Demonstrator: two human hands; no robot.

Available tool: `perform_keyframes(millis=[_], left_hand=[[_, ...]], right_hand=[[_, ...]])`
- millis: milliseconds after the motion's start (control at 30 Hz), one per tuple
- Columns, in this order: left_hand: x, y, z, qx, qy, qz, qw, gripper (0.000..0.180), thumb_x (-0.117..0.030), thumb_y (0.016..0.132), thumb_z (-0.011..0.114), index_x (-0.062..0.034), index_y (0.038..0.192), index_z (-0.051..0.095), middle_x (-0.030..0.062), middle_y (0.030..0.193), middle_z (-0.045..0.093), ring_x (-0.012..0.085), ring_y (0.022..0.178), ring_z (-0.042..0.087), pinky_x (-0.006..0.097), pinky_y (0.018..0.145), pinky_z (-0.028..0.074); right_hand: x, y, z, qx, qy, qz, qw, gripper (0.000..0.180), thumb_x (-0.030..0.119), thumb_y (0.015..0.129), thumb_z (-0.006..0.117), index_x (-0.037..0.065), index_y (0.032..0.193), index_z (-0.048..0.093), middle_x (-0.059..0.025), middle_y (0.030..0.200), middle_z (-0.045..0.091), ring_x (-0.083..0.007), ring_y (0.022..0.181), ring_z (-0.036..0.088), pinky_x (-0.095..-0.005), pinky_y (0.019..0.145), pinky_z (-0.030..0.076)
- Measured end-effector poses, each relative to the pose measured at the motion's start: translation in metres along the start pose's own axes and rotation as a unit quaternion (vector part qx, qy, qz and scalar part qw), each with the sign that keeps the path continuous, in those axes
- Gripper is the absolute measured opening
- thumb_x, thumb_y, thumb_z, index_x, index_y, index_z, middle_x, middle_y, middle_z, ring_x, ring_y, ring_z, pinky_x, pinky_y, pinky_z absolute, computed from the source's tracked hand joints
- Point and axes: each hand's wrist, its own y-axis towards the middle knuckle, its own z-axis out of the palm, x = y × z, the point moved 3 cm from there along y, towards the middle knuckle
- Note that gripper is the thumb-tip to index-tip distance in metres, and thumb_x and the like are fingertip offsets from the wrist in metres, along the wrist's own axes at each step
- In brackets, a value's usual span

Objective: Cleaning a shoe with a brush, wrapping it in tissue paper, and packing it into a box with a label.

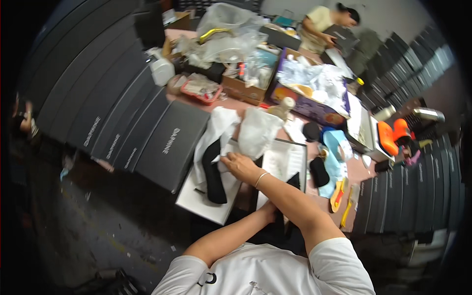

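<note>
right hand [239, 164] at open box [206, 209] edge

We are seeing a pink table [236, 104] carrying an open shoebox [290, 162] right under our hands. Beyond our grip, cardboard boxes [244, 88] and black lids [169, 142] are crowding it.

Row of flat black boxes [142, 130] leaning along my left, white lettering on lids. More black boxes [418, 182] stacked upright at right, curving to far wall. Open white-lined box [284, 164] on desk [231, 104] before me, beside its tray [204, 204]. Purple carton [307, 105] further back, stuffed with white paper. Brown cardboard box [243, 88] left of it. Clear plastic bags [228, 29] heaped behind.
</note>
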Motion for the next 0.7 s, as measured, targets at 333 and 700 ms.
perform_keyframes(millis=[333, 700], left_hand=[[-0.060, -0.053, 0.042, 0.043, -0.063, 0.072, 0.995, 0.074, -0.071, 0.090, 0.035, -0.0101, 0.131, 0.049, 0.0113, 0.123, 0.057, 0.0245, 0.108, 0.060, 0.041, 0.091, 0.050], [-0.040, -0.069, 0.023, -0.015, 0.150, 0.178, 0.972, 0.061, -0.019, 0.092, 0.066, -0.0112, 0.139, 0.027, 0.0087, 0.129, 0.045, 0.0173, 0.117, 0.047, 0.032, 0.097, 0.043]], right_hand=[[0.028, -0.209, -0.160, -0.163, 0.377, 0.320, 0.854, 0.039, 0.013, 0.081, 0.073, 0.002, 0.115, 0.055, -0.0102, 0.103, 0.061, -0.0181, 0.093, 0.062, -0.0302, 0.078, 0.050], [0.068, -0.225, -0.106, -0.193, 0.156, 0.246, 0.937, 0.039, 0.006, 0.074, 0.070, 0.004, 0.111, 0.057, -0.0169, 0.099, 0.056, -0.0368, 0.091, 0.060, -0.0416, 0.077, 0.051]])
